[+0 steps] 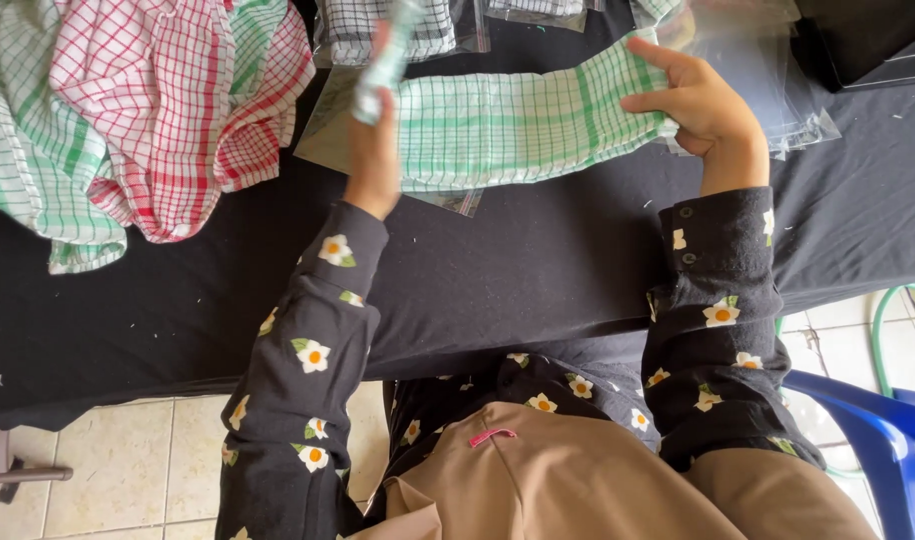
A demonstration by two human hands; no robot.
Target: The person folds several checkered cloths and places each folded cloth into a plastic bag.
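green checked cloth [518,125] between left hand [376,150] and right hand [703,105] — over a black table [538,260]

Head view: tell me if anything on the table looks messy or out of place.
Only the pile of checked cloths at the far left of the black table: red and green ones lie crumpled, unfolded. The green cloth stretches between the left hand and right hand, over clear bags.
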